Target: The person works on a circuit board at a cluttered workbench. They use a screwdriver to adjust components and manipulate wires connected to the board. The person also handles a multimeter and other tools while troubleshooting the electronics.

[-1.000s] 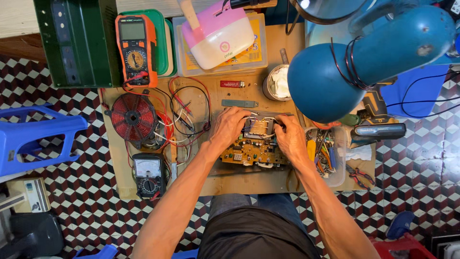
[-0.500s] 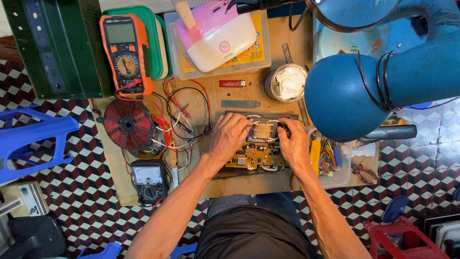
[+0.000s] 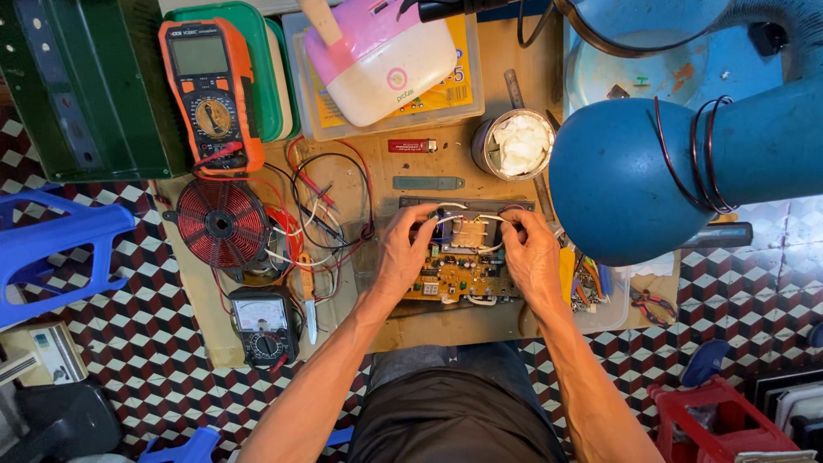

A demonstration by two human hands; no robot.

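Checkered floor tiles surround a low wooden bench [image 3: 480, 51] crowded with tools. Near its middle lies a circuit board [image 3: 463, 279], flat, its long axis running left to right, with a transformer [image 3: 467, 233] standing on its far half. Both hands grip the board from the sides: the left hand [image 3: 403, 253] curls over the left end, fingers clenched on the far edge, and the right hand [image 3: 530, 255] clasps the right end the same way. Left of the board sit a red coil [image 3: 221, 225] and tangled wires [image 3: 317, 206]; nearer, an analog meter [image 3: 261, 321]. At far left lies an orange multimeter [image 3: 208, 94]. A blue lamp [image 3: 634, 180] overhangs the right side.
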